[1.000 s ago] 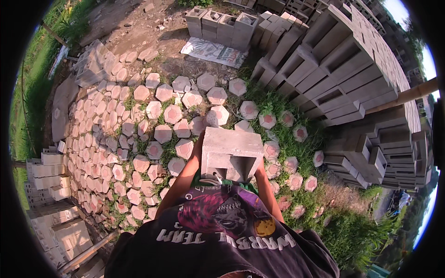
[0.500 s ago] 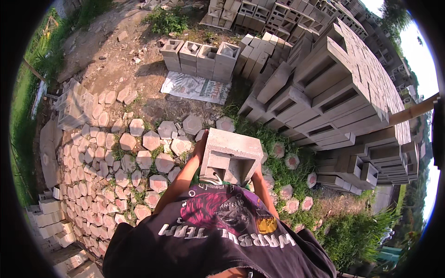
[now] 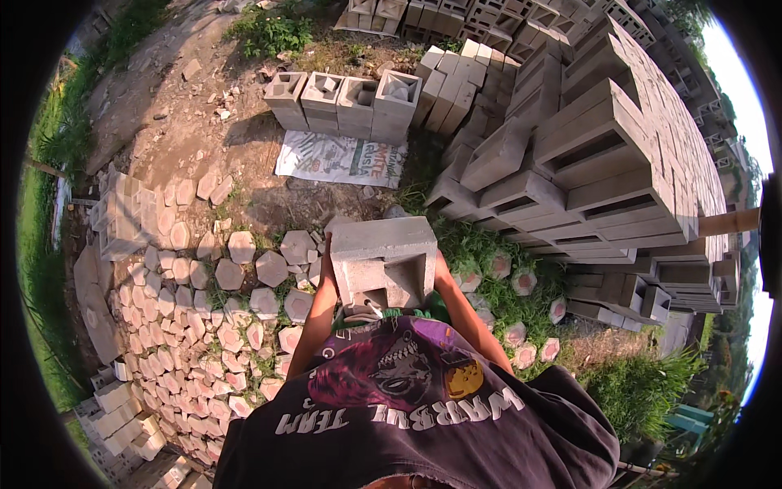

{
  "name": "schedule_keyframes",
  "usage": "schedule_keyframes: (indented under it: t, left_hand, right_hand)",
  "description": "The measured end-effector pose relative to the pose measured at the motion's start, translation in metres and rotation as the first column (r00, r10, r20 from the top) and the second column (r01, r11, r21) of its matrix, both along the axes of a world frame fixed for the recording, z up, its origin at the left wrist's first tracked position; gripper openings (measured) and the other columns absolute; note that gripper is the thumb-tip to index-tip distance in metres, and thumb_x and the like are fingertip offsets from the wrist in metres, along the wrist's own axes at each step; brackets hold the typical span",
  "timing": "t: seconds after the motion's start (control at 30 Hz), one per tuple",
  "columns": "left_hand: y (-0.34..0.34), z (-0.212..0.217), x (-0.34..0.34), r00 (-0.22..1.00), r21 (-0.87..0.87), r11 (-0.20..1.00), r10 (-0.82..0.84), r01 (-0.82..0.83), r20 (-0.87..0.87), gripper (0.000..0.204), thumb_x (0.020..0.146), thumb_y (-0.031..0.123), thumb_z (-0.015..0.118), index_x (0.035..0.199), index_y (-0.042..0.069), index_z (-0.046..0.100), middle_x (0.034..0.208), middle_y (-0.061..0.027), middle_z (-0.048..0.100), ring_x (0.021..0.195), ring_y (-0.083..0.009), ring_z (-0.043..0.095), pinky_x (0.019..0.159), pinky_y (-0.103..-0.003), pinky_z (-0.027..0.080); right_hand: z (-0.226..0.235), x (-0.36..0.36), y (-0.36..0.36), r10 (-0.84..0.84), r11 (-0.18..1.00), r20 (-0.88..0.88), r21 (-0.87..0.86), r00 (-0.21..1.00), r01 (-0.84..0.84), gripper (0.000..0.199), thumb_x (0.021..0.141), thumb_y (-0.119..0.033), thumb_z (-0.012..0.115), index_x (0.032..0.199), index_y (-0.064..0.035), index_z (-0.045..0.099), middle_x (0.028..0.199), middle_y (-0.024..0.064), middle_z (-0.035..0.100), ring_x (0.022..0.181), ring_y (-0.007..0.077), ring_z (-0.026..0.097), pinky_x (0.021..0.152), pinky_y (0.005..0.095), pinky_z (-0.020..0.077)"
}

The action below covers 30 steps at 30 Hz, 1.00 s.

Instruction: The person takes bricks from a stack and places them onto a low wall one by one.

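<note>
Nearest the camera: dark T-shirt (image 3: 423,407) with a purple graphic, both bare forearms coming out from under it. Both arms carry one grey hollow concrete block (image 3: 383,259), held against the belly at waist height, hollow cells facing the person. Left hand (image 3: 328,244) is pressed on the block's left end, fingers curled over the upper edge, so that grip is closed on the block. Right hand (image 3: 440,267) is mostly hidden behind the block's right end; only the wrist shows touching it, grip cannot be told.

Below the block: ground of hexagonal pavers (image 3: 212,310) with grass in the joints, spreading to the left. More pavers lie in grass (image 3: 489,253) to the right.

Further out: a printed sack (image 3: 340,159) lies flat on bare dirt. Just beyond it, a short row of hollow blocks (image 3: 342,102) stands with cells up. On the right, a big stack of concrete blocks (image 3: 603,138) rises, lower rows stepping down toward the sack.
</note>
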State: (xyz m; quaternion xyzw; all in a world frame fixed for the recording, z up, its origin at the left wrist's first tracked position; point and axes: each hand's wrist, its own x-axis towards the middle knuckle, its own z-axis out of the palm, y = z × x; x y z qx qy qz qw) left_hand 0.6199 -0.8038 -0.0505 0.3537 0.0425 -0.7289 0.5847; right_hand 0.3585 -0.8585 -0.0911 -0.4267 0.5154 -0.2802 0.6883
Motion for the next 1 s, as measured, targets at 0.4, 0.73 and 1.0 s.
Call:
schedule_keyframes:
  t: [0.4,0.73,1.0]
  left_hand:
    - [-0.160,0.004,0.090,0.934,-0.024,0.973,0.229,-0.231,0.275,0.056,0.095,0.050,0.039,0.126,0.006,0.053,0.118,-0.0104,0.060,0.106,-0.0240,0.058,0.093,-0.037,0.046]
    - [-0.254,0.011,0.128,0.880,-0.055,0.965,0.257,-0.257,0.400,0.055,0.095,0.049,0.039,0.127,0.006,0.052,0.118,-0.0103,0.060,0.106,-0.0239,0.058,0.093,-0.038,0.046]
    - [-0.360,0.007,0.178,0.937,-0.120,0.991,0.100,-0.062,0.336,0.054,0.095,0.047,0.037,0.130,0.007,0.048,0.121,-0.0099,0.058,0.109,-0.0240,0.057,0.095,-0.039,0.046]
  right_hand:
    - [0.045,0.125,-0.248,0.111,0.982,0.149,0.137,0.982,-0.132,0.074,0.094,-0.062,0.031,0.115,0.0023,0.062,0.106,0.0096,0.064,0.096,0.0148,0.054,0.089,0.0294,0.0412]
    - [0.021,0.162,-0.337,0.081,0.969,0.233,0.208,0.969,-0.130,0.073,0.094,-0.061,0.030,0.116,0.0006,0.063,0.107,0.0077,0.064,0.095,0.0154,0.055,0.088,0.0298,0.0424]
    - [0.041,0.204,-0.404,-0.140,0.964,0.291,0.257,0.946,0.064,0.065,0.097,-0.054,0.030,0.126,-0.0002,0.054,0.122,0.0093,0.057,0.106,0.0164,0.052,0.095,0.0297,0.0380]
